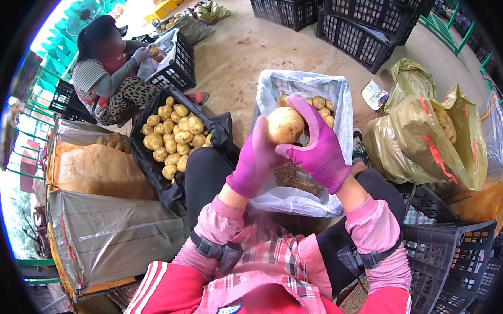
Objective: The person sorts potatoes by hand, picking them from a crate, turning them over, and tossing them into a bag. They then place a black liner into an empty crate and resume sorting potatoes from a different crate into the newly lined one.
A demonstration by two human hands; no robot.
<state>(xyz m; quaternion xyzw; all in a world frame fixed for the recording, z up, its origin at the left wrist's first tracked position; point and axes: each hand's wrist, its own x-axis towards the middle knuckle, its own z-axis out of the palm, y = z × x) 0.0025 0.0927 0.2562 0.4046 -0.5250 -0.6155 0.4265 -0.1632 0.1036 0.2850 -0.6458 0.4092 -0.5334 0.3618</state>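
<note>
1. Fingers of the right hand are curled over the top and right side of the potato, pressed together rather than spread. The left hand is cupped against its lower left, so the potato is pinned between both purple gloves.
2. The potato is held right above the white-lined crate, just in front of the loose potatoes at the crate's far end.
3. Just a guess: it looks like it's being checked over or rubbed clean. For that it's best rolled between the palms so every side gets seen, not only the face turned up.
4. A light grip is advised, since the skin can probably be scuffed by squeezing.
5. Dirt is better knocked off over the crate's near end, where brown crumbs are already piled on the liner.
6. A black-lined crate heaped with potatoes is set left of the white-lined crate, another person is seated further left, and olive sacks are slumped to its right.
</note>
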